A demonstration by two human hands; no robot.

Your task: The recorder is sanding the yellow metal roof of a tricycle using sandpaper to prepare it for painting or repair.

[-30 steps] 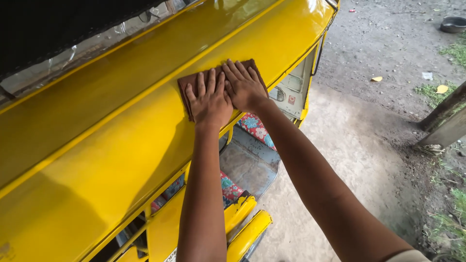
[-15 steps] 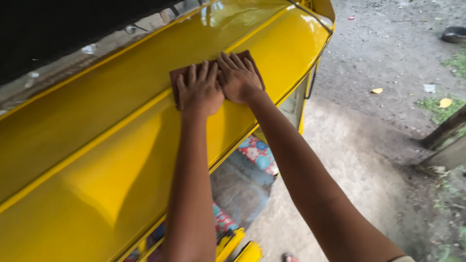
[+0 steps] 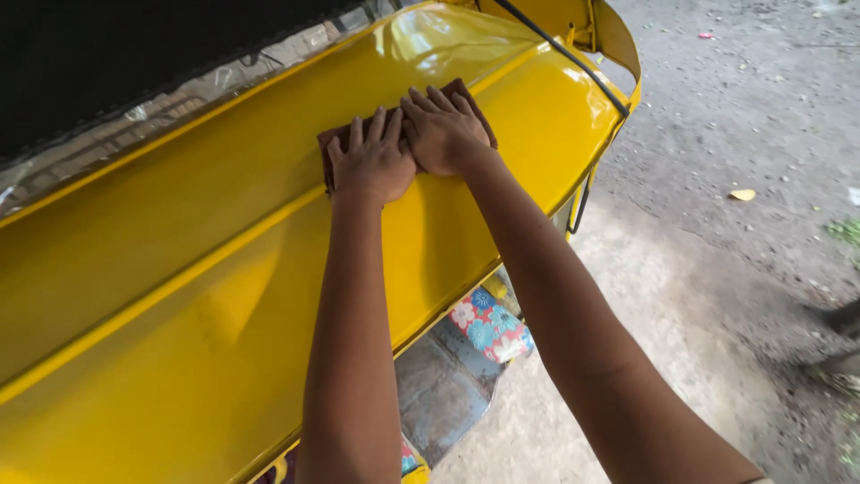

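Both hands press flat, fingers spread, on a brown cloth [image 3: 345,136] in the upper middle of the frame: left hand [image 3: 372,161] beside right hand [image 3: 445,133], touching. Beneath lies a glossy yellow panel [image 3: 179,341]. Dirt ground [image 3: 743,116] fills the right; a floral cushion [image 3: 488,324] shows below.

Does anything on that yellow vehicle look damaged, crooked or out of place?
Nothing stands out. Both hands, left hand and right hand, lie flat on a brown cloth on the glossy yellow panel, which shows no dents or scratches. A yellow leaf lies on the ground.
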